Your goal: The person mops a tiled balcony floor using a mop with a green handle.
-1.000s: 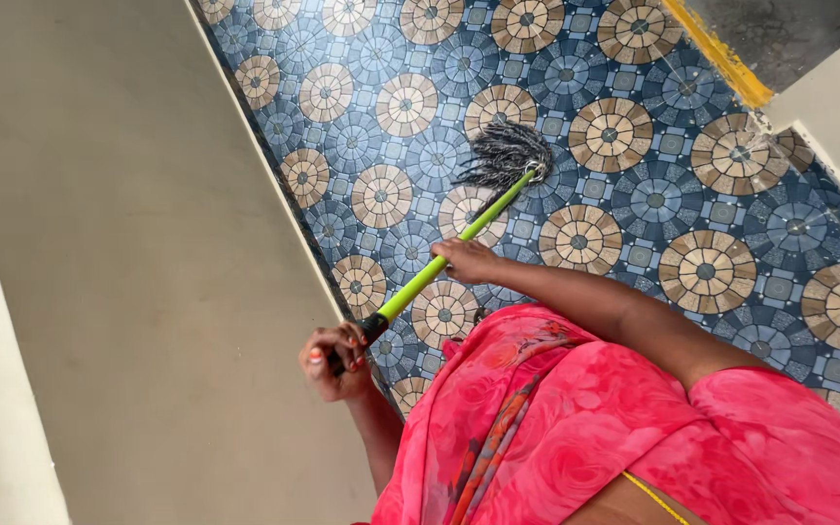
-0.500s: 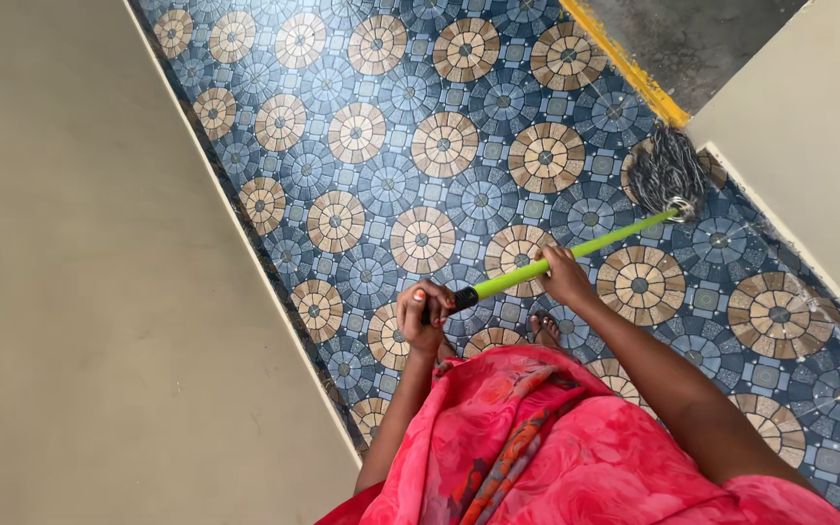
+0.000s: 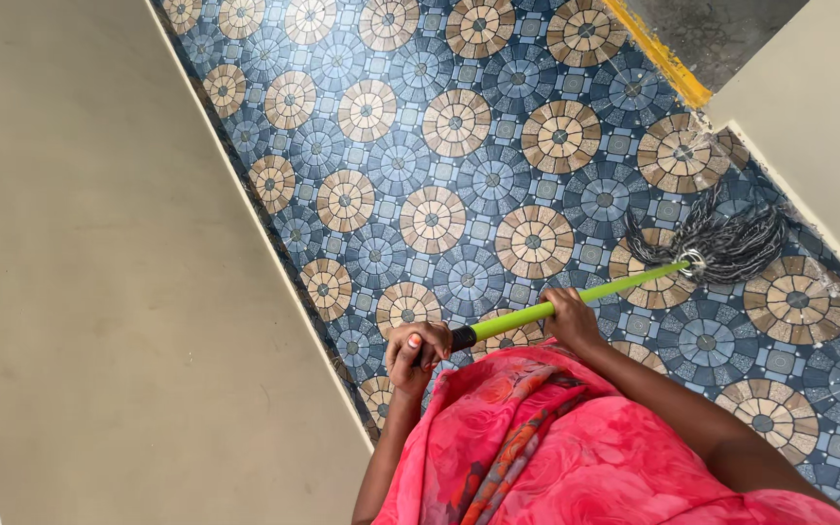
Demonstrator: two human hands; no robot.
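Green mop (image 3: 585, 295) gripped by left hand (image 3: 416, 350), right hand (image 3: 570, 316).

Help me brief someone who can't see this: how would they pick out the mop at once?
Start at the patterned blue tile floor running between pale walls. Near its right edge, below the yellow strip, lies the mop. It has a bright green pole gripped by the left hand and right hand, and dark grey strings.
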